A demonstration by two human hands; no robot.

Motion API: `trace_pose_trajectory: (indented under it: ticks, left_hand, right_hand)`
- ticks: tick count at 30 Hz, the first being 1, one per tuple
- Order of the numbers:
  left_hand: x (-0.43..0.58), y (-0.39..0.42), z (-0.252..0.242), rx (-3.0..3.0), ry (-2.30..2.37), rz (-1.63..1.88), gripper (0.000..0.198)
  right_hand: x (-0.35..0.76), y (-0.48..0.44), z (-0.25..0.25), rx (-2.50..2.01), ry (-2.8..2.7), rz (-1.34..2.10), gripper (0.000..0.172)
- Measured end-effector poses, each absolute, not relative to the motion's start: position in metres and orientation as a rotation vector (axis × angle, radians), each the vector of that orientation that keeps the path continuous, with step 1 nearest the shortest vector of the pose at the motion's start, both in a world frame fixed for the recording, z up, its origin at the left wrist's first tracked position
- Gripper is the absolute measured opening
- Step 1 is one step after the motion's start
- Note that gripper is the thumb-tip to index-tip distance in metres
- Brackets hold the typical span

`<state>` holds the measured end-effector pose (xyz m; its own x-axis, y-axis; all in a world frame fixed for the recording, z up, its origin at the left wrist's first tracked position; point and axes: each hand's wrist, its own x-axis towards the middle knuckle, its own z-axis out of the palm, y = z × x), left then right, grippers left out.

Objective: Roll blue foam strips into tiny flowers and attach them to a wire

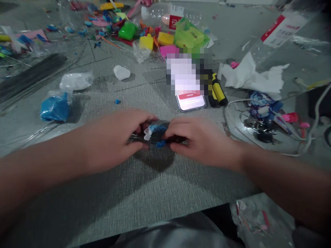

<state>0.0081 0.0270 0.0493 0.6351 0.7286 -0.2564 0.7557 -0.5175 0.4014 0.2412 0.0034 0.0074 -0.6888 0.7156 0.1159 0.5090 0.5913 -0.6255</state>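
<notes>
A small blue-and-white piece (pixel 157 128), seemingly modelled from clay, is between my two hands, close above the table, with dark material beside it. A separate-looking blue bit (pixel 160 144) shows just below it. My left hand (pixel 121 134) comes from the left with its fingers and thumb curled round the dark left end. From the other side, my right hand (pixel 195 137) pinches the right end between thumb and fingers. The fingertips partly hide the piece, and how its parts join cannot be made out. A tiny blue ball (pixel 117 101) lies on the table behind my left hand.
A blue clay packet (pixel 54 107) and a white packet (pixel 77 80) lie left. Ahead are a lit phone (pixel 191 102), a yellow-black tool (pixel 218 89), coloured packets and a plastic bottle (pixel 157 15). Crumpled tissue (pixel 252 74) and a white cable (pixel 310 134) are right.
</notes>
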Motion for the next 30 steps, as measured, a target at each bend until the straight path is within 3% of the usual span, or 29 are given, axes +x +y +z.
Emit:
trace_pose_trajectory:
  ticks: [8, 13, 17, 25, 30]
  left_hand:
    - [0.006, 0.032, 0.049, 2.354, 1.127, -0.042, 0.016]
    - [0.004, 0.024, 0.047, 1.989, 1.146, 0.229, 0.032]
    - [0.006, 0.021, 0.055, 1.589, 0.981, 0.202, 0.046]
    - [0.014, 0.021, 0.055, 1.152, 0.917, 0.331, 0.009]
    - [0.014, 0.016, 0.046, 0.968, 0.828, 0.382, 0.013]
  right_hand:
    - [0.247, 0.005, 0.006, -0.88, -2.389, 0.77, 0.014]
    - [0.251, 0.004, 0.016, -0.922, -2.293, 0.695, 0.016]
    - [0.253, 0.001, 0.024, -0.875, -2.247, 0.714, 0.016]
    - [0.251, -0.002, 0.029, -0.796, -2.205, 0.751, 0.019]
    - [0.247, -0.008, 0.028, -0.777, -2.083, 0.865, 0.018]
